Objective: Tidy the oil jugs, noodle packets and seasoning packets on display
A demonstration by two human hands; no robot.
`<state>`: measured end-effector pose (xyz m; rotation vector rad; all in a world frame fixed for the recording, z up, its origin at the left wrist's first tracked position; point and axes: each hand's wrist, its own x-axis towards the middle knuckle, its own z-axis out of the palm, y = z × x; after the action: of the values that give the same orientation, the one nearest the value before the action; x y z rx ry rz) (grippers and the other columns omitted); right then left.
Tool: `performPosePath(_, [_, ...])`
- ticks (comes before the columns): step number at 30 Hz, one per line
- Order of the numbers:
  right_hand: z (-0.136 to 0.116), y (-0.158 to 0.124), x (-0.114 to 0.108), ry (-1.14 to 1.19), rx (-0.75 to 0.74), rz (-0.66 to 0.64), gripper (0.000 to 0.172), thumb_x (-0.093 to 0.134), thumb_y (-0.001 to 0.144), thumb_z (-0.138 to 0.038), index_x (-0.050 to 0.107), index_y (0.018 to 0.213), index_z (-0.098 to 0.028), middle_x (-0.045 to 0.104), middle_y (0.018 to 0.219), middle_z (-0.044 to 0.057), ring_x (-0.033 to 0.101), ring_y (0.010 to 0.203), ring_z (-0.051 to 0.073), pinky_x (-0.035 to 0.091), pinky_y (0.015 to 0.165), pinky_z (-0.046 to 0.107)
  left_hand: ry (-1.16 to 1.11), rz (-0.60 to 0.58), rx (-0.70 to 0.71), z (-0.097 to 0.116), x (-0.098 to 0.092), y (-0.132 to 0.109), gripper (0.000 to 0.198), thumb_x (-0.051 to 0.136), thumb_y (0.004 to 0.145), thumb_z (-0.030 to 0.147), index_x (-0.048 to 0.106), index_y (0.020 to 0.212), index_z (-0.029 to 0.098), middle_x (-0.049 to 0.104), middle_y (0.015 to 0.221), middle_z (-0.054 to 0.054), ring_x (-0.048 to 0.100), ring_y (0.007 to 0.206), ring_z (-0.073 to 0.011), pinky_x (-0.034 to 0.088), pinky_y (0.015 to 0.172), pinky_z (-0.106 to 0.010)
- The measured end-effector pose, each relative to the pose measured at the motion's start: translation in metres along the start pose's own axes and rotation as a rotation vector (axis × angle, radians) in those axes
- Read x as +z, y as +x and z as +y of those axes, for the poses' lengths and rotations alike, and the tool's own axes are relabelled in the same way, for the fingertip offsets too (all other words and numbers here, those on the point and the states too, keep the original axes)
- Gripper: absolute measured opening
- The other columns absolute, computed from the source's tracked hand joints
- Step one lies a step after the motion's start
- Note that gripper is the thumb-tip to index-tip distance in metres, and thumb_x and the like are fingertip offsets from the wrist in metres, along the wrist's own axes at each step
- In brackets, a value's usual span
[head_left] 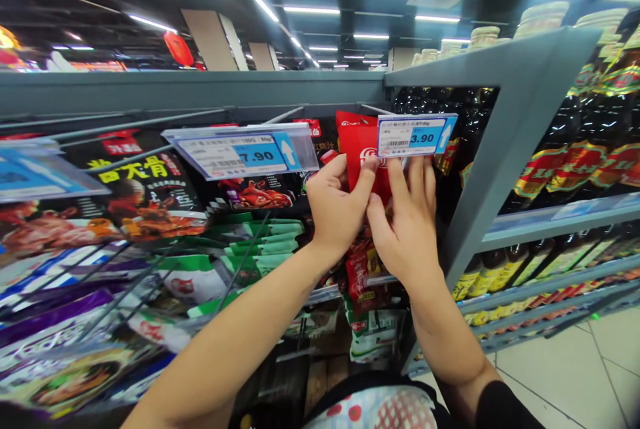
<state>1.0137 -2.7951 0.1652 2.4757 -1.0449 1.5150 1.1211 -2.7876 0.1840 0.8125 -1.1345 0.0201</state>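
Right now, at the grey shelf rack [505,122]: both hands on a red packet [361,142] hanging just above the knuckles.
Black packs [145,182] well left of L fingers, yellow "大骨". L hand [336,212] pinches packet's left edge; R hand [407,226] fingers flat, unclenched, on its front. Looks mid-adjust; any slide needs the top kept on its wire. "7.90" tag [245,152] near L fingers, "3.90" tag [416,135] touching R fingertips.

Bare right grip [407,229], black sleeve [505,406], red-dotted white top [370,409]
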Motion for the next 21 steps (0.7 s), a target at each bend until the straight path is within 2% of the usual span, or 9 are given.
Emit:
performPosePath(6, [-0.009, 0.005, -0.011, -0.021, -0.016, 0.027, 0.049, 0.044, 0.096, -0.029, 0.05, 0.144, -0.022, 0.036, 0.154, 0.013, 0.027, 0.144, 0.039, 0.029, 0.118, 0.065, 0.005, 0.025, -0.01, 0.007, -0.004, -0.003, 0.026, 0.072, 0.087, 0.043, 0.072, 0.083, 0.017, 0.071, 0.078, -0.001, 0.061, 0.064, -0.011, 0.05, 0.059, -0.02])
performPosePath(9, [-0.009, 0.003, -0.012, -0.014, 0.01, 0.045, 0.047, 0.045, 0.097, -0.031, 0.052, 0.142, -0.023, 0.039, 0.151, 0.014, 0.03, 0.141, 0.04, 0.031, 0.116, 0.067, 0.036, -0.025, -0.045, 0.005, -0.006, -0.002, 0.031, 0.071, 0.087, 0.048, 0.072, 0.083, 0.017, 0.071, 0.077, -0.002, 0.06, 0.063, -0.0118, 0.049, 0.056, -0.021])
performPosePath(12, [-0.006, 0.0, -0.004, -0.025, 0.036, 0.003, 0.052, 0.043, 0.098, -0.03, 0.047, 0.149, -0.021, 0.033, 0.156, 0.015, 0.029, 0.143, 0.039, 0.032, 0.116, 0.065, 0.022, -0.063, -0.086, -0.002, -0.006, -0.002, 0.033, 0.072, 0.086, 0.049, 0.071, 0.086, 0.017, 0.071, 0.08, -0.003, 0.062, 0.067, -0.0132, 0.051, 0.06, -0.022])
performPosePath(15, [-0.001, 0.003, 0.007, -0.018, 0.023, -0.042, 0.058, 0.041, 0.097, -0.027, 0.039, 0.155, -0.022, 0.028, 0.161, 0.013, 0.023, 0.148, 0.039, 0.029, 0.118, 0.066, -0.002, -0.065, -0.083, -0.015, -0.007, 0.002, 0.031, 0.07, 0.086, 0.048, 0.07, 0.087, 0.017, 0.072, 0.083, -0.004, 0.064, 0.071, -0.0143, 0.053, 0.066, -0.023])
performPosePath(19, [0.008, 0.019, 0.026, 0.014, -0.006, -0.093, 0.068, 0.045, 0.094, -0.025, 0.03, 0.16, -0.024, 0.023, 0.165, 0.01, 0.013, 0.153, 0.04, 0.024, 0.119, 0.069, 0.087, -0.059, -0.062, -0.04, -0.008, 0.013, 0.035, 0.07, 0.086, 0.051, 0.068, 0.086, 0.016, 0.069, 0.078, -0.004, 0.064, 0.069, -0.015, 0.054, 0.07, -0.025])
performPosePath(21, [0.014, 0.025, 0.035, -0.006, 0.001, -0.138, 0.072, 0.047, 0.093, -0.023, 0.026, 0.162, -0.023, 0.019, 0.167, 0.011, 0.011, 0.155, 0.04, 0.027, 0.119, 0.068, 0.126, -0.041, -0.056, -0.055, -0.009, 0.015, 0.034, 0.069, 0.086, 0.049, 0.067, 0.092, 0.015, 0.07, 0.082, -0.006, 0.067, 0.072, -0.0158, 0.056, 0.074, -0.026])
